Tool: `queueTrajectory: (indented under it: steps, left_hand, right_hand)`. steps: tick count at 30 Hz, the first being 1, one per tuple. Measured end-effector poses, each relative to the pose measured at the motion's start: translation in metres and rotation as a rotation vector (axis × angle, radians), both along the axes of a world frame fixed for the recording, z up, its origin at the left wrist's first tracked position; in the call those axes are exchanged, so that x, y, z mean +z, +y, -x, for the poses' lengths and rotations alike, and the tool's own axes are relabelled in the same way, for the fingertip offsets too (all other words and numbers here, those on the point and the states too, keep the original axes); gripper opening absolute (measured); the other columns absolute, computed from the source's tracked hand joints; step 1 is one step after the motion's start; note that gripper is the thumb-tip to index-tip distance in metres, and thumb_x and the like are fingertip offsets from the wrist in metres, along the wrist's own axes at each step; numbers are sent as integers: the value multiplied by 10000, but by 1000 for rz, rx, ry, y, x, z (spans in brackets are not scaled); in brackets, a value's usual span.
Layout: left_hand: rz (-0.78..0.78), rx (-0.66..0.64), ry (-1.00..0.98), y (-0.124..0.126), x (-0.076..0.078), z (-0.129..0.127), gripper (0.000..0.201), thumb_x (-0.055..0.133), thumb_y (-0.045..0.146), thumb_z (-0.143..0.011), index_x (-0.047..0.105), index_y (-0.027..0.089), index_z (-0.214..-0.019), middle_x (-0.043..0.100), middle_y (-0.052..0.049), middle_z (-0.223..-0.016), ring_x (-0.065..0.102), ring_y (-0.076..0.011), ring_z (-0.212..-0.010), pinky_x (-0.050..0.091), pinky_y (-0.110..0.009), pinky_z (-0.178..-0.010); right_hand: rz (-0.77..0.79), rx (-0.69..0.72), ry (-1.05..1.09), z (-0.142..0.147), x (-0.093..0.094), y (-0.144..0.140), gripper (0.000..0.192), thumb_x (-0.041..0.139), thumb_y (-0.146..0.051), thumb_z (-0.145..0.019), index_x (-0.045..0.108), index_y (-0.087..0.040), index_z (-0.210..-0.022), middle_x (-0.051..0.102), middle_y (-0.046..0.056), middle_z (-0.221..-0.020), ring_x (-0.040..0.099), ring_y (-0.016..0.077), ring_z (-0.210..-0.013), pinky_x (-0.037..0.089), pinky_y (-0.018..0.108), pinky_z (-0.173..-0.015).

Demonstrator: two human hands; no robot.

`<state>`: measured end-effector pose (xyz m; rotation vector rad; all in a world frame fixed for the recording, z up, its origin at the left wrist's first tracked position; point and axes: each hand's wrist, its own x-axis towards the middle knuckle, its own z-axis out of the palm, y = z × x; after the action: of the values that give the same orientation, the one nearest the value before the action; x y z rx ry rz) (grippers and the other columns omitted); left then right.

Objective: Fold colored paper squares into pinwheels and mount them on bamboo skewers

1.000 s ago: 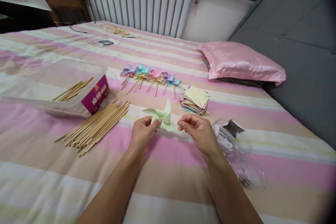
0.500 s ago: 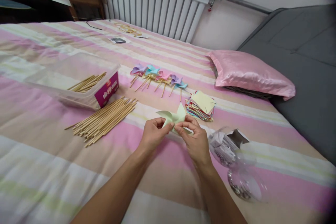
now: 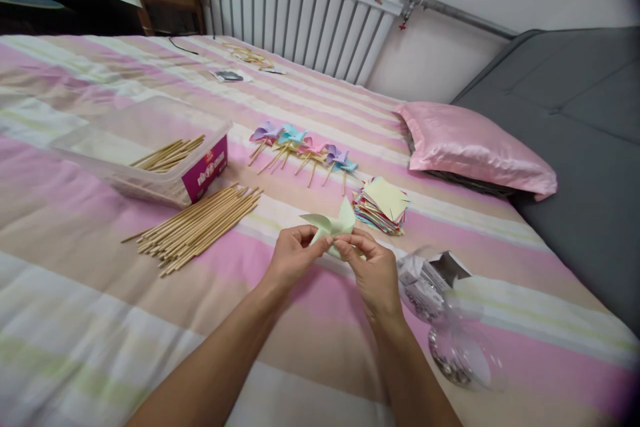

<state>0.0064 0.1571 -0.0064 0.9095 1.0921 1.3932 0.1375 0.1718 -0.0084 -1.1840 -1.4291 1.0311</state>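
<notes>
On the bed (image 3: pixel 75 293), w/ its pink, cream & pale-green striped cover, lots sits around the hands: a loose bundle of wooden sticks (image 3: pixel 195 227) lies to the left, and just behind it a clear plastic box (image 3: pixel 145 147) w/ a magenta label holds more sticks. Further back, approx. centre, a row of finished pinwheels (image 3: pixel 303 147) in purple, blue & pink lies on its sticks. Right of that, a stack of coloured paper squares (image 3: pixel 381 205) sits just beyond the hands. Near the right wrist, a crumpled clear bag (image 3: pixel 450 320) of small dark bits lies on the cover. A pink pillow (image 3: pixel 475 147) rests at the bed's right side; a white radiator (image 3: pixel 300 20) stands behind. Nothing blocks the work. Left hand (image 3: pixel 290 255) & right hand (image 3: pixel 373 267) meet just above the cover, fingers curled in, both pinching a pale-green paper pinwheel (image 3: pixel 333 225). Its pointed vanes stick up behind the fingertips; its lower part is hidden by them.
</notes>
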Motion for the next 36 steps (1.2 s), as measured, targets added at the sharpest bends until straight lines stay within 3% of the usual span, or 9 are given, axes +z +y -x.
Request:
queueTrajectory:
  steps: [9, 15, 22, 29, 33, 36]
  left_hand:
    - [-5, -9, 27, 1, -2, 1, 259, 719, 346, -634, 577, 152, -536, 464, 55, -491, 367, -70, -471, 256, -208, -468]
    - [-66, 6, 86, 1, -4, 2, 222, 703, 331, -658, 608, 151, -570, 509, 46, -531, 397, -77, -494, 284, -208, -484]
    - [-99, 38, 158, 1, -5, 0, 178, 677, 301, -674, 636, 143, -603, 548, 23, -564, 442, -95, -528, 317, -211, -501]
    - [-92, 46, 141, 1, -4, 0, 220, 686, 301, -667, 586, 143, -550, 488, 42, -520, 421, -87, -516, 316, -209, -504]
    - [-75, 33, 114, 2, -7, 1, 183, 688, 295, -671, 626, 136, -605, 542, 23, -560, 457, -96, -543, 338, -210, -521]
    - [-91, 10, 90, 1, -7, 1, 152, 676, 285, -690, 665, 133, -679, 604, 2, -630, 505, -108, -587, 377, -215, -563]
  right_hand:
    - [29, 28, 7, 0, 2, -2, 201, 660, -368, -733, 712, -179, -779, 649, 71, -1096, 574, 230, -1052, 383, 360, -951]
    - [110, 24, 30, 0, 2, -3, 225, 652, -376, -726, 703, -166, -785, 666, 67, -1009, 588, 227, -969, 422, 339, -863]
    - [175, 45, 110, 2, 1, -2, 243, 659, -391, -712, 661, -155, -768, 653, 28, -763, 575, 165, -742, 438, 291, -739]
    - [128, 18, 161, 6, 1, -4, 195, 664, -347, -716, 580, -176, -755, 606, -5, -738, 560, 141, -732, 435, 266, -726]
    - [115, -39, 228, 8, 0, -6, 285, 702, -328, -685, 476, -202, -807, 572, -33, -728, 570, 130, -710, 447, 253, -685]
    - [155, -17, 296, 9, 1, -6, 357, 705, -320, -689, 460, -206, -922, 640, 2, -800, 621, 161, -778, 472, 295, -734]
